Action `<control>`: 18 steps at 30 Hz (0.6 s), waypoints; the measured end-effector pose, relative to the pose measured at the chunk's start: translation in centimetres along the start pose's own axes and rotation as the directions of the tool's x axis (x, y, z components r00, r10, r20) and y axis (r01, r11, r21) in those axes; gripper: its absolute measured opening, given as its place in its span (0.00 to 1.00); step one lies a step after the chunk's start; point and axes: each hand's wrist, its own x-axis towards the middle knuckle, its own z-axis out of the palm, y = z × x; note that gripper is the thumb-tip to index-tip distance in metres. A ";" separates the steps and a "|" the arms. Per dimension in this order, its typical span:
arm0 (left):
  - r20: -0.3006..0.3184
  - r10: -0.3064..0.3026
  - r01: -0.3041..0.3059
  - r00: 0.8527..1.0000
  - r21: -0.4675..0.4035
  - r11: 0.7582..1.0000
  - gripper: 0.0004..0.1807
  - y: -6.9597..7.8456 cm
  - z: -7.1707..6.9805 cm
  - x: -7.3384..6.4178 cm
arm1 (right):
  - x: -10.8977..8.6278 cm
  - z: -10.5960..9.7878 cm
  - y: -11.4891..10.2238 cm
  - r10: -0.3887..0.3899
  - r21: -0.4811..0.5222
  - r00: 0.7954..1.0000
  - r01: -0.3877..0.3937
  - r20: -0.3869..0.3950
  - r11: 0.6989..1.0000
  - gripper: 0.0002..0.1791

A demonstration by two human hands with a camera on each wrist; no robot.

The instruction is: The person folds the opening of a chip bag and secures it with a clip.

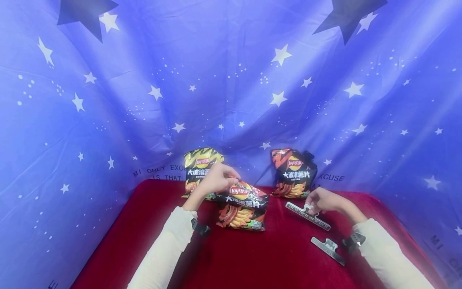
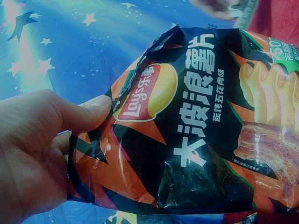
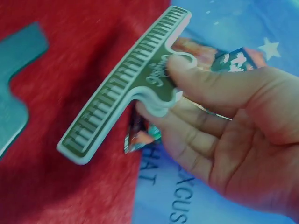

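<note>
My left hand (image 1: 215,178) pinches the top edge of an orange and black Lay's chip bag (image 1: 241,208). In the left wrist view, the thumb of the left hand (image 2: 42,149) presses on the front of the bag's crimped end. My right hand (image 1: 323,200) pinches a bag clip (image 1: 306,216) by its handle tabs, to the right of the bag and apart from it. Piano keys are printed along this clip (image 3: 121,88) in the right wrist view, where the thumb of the right hand (image 3: 233,135) lies on the near tab.
A second clip (image 1: 328,249) lies on the red cloth-covered table (image 1: 288,265). At the back stand a yellow and black chip bag (image 1: 198,170), partly behind the left hand, and another red and black one (image 1: 293,172) with a dark clip at its top right. A starry blue curtain (image 1: 216,72) hangs behind.
</note>
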 end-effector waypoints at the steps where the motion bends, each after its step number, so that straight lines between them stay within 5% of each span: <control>1: 0.000 0.002 -0.002 1.000 0.001 1.000 0.06 0.0 0.0 0.0 | 0.1 0.0 -0.3 -0.008 0.022 1.000 0.008 -0.011 1.000 0.10; 8: 0.008 -0.014 0.014 1.000 -0.021 1.000 0.06 0.1 -0.1 -0.1 | 0.8 -0.1 -3.5 -0.071 0.078 0.980 0.087 -0.188 0.993 0.16; 18: 0.005 -0.007 0.007 1.000 -0.009 1.000 0.06 0.1 0.0 -0.1 | 1.4 -0.4 -8.7 -0.075 0.115 0.892 0.140 -0.447 0.983 0.21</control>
